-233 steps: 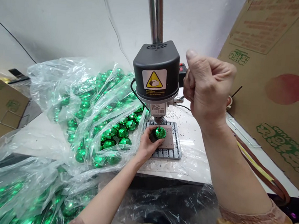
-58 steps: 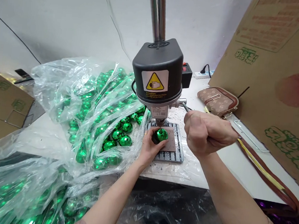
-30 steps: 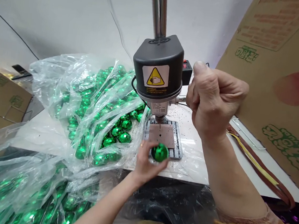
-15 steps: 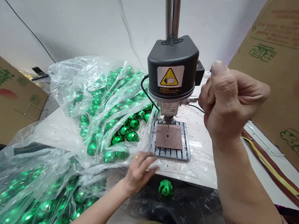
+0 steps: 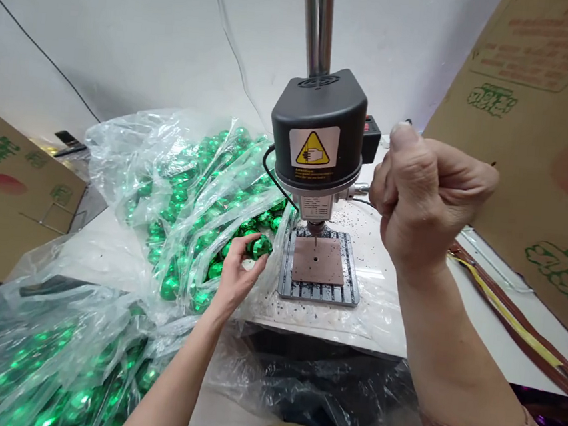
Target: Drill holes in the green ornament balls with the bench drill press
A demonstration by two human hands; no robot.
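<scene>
My left hand (image 5: 239, 269) is at the open mouth of a clear plastic bag (image 5: 136, 125) of shiny green balls, thumb and fingers closed on one faceted green ball (image 5: 261, 246). To its right stands a small drill press (image 5: 319, 133) with a black motor housing. Below the thin drill bit (image 5: 316, 241), a brown square plate (image 5: 326, 270) with a small hole lies on the slotted metal base (image 5: 316, 294). My right hand (image 5: 423, 199) is raised beside the press in a fist, wrapped round its feed handle; most of the handle is hidden.
Dark shavings are scattered round the base on the white table (image 5: 378, 326). Another plastic bag of green balls (image 5: 47, 378) sits at the lower left. Cardboard boxes stand at left (image 5: 7, 213) and right (image 5: 534, 170). Brown and yellow straps (image 5: 515, 315) lie on the right.
My left hand has moved from the table's front edge up and left to the bag and taken hold of a green ball. The ball seen falling below the edge is gone from view.
</scene>
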